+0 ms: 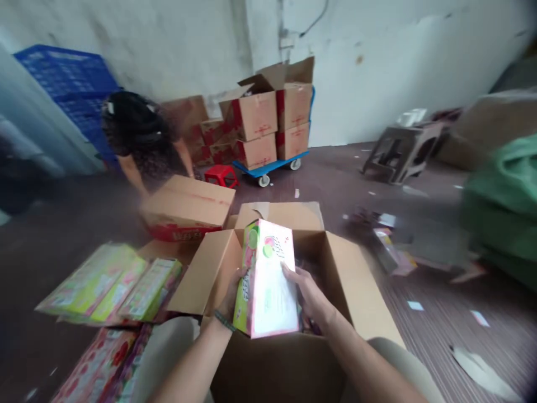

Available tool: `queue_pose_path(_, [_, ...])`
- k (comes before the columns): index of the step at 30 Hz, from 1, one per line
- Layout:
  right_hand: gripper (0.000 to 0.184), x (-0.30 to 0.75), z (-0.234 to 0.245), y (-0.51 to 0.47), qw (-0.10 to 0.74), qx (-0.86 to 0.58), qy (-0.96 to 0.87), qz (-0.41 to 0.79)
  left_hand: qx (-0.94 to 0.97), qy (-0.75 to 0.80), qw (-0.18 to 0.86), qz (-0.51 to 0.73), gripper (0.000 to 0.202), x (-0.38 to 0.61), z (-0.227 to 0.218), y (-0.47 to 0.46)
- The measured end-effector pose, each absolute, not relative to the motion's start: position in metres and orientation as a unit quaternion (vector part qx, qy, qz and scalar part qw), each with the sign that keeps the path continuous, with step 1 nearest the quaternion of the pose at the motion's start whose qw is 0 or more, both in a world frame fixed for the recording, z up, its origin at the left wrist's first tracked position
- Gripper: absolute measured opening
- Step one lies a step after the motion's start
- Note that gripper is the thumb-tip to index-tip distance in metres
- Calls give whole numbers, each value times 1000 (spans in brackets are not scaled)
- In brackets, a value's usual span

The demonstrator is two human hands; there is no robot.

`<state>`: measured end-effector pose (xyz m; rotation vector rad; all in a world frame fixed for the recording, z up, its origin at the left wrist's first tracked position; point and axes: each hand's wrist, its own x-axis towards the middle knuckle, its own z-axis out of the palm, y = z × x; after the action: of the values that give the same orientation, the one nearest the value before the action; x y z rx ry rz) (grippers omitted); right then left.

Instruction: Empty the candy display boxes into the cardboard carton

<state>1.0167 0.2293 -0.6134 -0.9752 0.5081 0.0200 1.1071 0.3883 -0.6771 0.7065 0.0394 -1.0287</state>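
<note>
A white, pink and green printed carton with fruit pictures is held between my two hands, tilted over an open cardboard box. My left hand, with a dark band at the wrist, grips its green left side. On the right side, my right hand presses with the thumb on the white face. Part of the box's inside shows dark behind the carton; its contents are hard to make out. Flat green and pink packages lie to the left, with red printed packages below them.
A person bends over a closed cardboard box at the left. Behind stand a blue trolley stacked with boxes, a red stool and blue crates. At right are a grey stool, a green sack and paper scraps.
</note>
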Motion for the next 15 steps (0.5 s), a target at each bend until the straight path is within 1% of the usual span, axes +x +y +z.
queue_pose_path(3, [52,1012,-603,210,882,-413,228,19,307,-18,811,-498,69,1108,-667,368])
queue_pose_path(6, [48,1012,-600,197,901,-372,225,-3,344,-45,800,-489,58,1114,-645,354])
queue_pose_path(9, [49,1013,-601,189,919,-331,216,-1,385,-53,773,-502,50,1117,-627,345])
queue_pose_path(12, [51,1012,-598,184,926,-326,190,18,393,-64,761,-512,58,1115,-618,347])
queue_pose_path(15, [50,1014,-592,183,916,-350,190,41,371,-63,760,-530,67,1114,-618,356])
